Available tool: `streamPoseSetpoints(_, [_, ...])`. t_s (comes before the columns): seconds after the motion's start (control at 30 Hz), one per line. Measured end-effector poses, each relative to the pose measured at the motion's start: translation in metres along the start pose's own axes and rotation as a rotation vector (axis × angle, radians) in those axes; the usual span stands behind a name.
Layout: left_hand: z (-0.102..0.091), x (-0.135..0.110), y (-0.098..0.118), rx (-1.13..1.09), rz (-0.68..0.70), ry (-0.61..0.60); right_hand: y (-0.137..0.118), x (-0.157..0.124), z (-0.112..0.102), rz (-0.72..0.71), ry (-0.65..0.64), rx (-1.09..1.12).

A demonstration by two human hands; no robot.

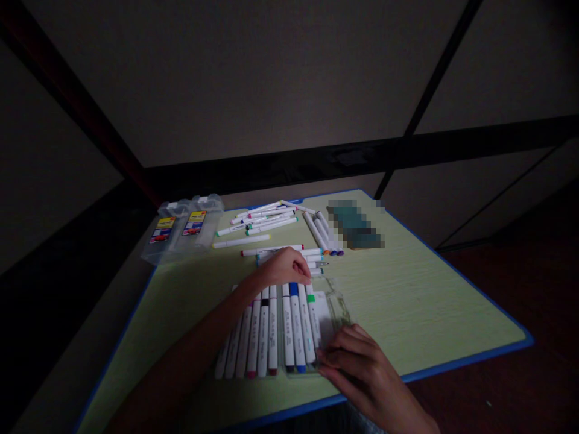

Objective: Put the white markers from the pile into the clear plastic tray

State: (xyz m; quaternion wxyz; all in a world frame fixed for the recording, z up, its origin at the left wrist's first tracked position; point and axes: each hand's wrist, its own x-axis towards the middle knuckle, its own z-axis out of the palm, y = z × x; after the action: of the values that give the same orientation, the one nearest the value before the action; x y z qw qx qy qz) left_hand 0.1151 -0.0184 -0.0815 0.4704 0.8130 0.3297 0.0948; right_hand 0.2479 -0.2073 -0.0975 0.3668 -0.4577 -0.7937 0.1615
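Note:
A clear plastic case point(332, 307) lies near the table's front edge, with several white markers point(265, 334) side by side in its two sections. My left hand point(287, 266) reaches across them, its fingers closed at the upper end of a marker with a green band point(313, 328). At that marker's lower end, my right hand point(357, 361) has its thumb and fingers pinched together. The marker is the rightmost in the row, and a bare white strip of the case shows to its right. My left forearm covers part of the row's left side.
Loose markers point(271, 224) lie across the back of the table point(420, 295); a few more lie just beyond my left hand. Thicker markers point(314, 232) sit beside a blurred teal object point(355, 223). Clear cases with labels point(181, 232) stand at the back left. A panelled wall rises behind.

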Motion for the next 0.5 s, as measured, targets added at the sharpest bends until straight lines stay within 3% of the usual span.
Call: streamPoseSetpoints(0.5, [-0.0012, -0.0014, -0.001, 0.065, 0.01, -0.026, 0.0088, -0.0064, 0.0062, -0.011, -0.007, -0.018])
